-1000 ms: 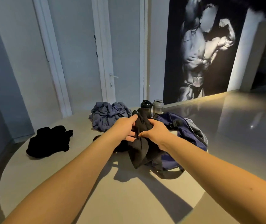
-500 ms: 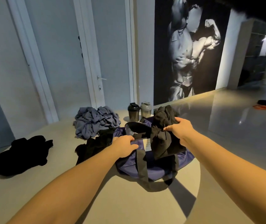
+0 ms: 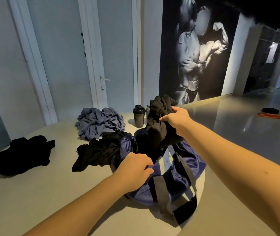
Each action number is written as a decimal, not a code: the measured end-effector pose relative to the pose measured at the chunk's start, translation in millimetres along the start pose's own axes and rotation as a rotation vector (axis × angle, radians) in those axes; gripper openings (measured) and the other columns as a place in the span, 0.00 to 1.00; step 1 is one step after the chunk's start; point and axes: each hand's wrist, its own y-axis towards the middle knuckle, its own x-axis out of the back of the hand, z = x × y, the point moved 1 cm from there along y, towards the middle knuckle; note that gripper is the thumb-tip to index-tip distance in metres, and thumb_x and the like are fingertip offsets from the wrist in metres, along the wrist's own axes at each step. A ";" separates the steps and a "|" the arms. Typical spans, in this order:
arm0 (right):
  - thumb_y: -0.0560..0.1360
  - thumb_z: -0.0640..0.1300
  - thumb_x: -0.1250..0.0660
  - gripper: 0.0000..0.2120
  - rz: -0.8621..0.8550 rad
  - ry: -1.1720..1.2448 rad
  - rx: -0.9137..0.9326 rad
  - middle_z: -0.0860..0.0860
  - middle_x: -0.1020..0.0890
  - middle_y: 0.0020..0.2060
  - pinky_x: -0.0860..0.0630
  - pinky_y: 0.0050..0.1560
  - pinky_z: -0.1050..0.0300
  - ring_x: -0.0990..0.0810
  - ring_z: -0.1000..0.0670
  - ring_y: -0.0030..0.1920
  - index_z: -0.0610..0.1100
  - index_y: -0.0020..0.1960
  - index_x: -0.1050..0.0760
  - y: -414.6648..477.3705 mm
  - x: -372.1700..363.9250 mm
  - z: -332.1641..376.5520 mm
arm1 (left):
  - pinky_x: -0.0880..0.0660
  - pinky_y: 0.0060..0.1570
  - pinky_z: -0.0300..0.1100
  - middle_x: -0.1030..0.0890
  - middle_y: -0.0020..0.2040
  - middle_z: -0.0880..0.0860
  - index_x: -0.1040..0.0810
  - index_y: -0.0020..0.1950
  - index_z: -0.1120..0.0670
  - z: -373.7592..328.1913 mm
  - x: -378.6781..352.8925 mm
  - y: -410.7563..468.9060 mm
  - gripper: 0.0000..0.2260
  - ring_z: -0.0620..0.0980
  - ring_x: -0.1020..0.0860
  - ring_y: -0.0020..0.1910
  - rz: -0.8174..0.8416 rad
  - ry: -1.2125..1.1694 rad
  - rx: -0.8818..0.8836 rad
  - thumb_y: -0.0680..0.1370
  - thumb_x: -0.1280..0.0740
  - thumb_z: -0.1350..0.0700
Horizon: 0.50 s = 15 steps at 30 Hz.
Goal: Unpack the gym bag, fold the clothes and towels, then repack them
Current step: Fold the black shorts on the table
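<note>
While the blue gym bag sits unzipped on the pale floor, the left hand grips its near rim, fingers curled over the fabric edge. The right hand is clamped on a bunched black garment, held above the bag's mouth; the lower end hangs down to the opening, and whether it reaches inside cannot be told. A white label shows at the bag's inner edge, and a grey-and-black strap trails over the near side onto the floor.

3 loose heaps lie left of the bag: black clothing touching its left side, a crumpled grey-blue pile just behind that, and a separate black pile well apart to the far left. A black shaker bottle stands upright behind the bag; a 2nd bottle beside it is mostly hidden by the garment. A bodybuilder mural covers the far wall, right of a white door.
</note>
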 end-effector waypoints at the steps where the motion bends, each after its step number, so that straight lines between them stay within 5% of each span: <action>1: 0.70 0.31 0.24 0.17 0.010 -0.024 0.005 0.49 0.18 0.43 0.23 0.44 0.59 0.20 0.48 0.45 0.45 0.55 0.19 -2.5 -6.2 0.4 | 0.35 0.58 0.46 0.21 0.49 0.50 0.22 0.50 0.54 -8.8 0.4 -8.8 0.12 0.53 0.26 0.49 -0.012 0.015 -0.012 0.85 0.40 0.49; 7: 0.69 0.35 0.23 0.13 0.072 -0.196 -0.047 0.43 0.15 0.45 0.17 0.52 0.46 0.16 0.41 0.48 0.43 0.52 0.18 -23.5 -43.9 -37.2 | 0.34 0.58 0.47 0.22 0.49 0.49 0.23 0.51 0.52 -36.8 -7.5 -41.0 0.11 0.51 0.27 0.50 -0.043 0.039 -0.060 0.84 0.41 0.47; 15: 0.72 0.40 0.26 0.11 0.328 -0.624 0.142 0.46 0.14 0.46 0.18 0.51 0.49 0.17 0.46 0.47 0.43 0.54 0.18 -47.2 -29.6 -81.8 | 0.38 0.64 0.44 0.23 0.58 0.46 0.25 0.64 0.48 -4.0 -9.7 -59.5 0.16 0.49 0.28 0.57 -0.020 0.036 -0.091 0.83 0.42 0.40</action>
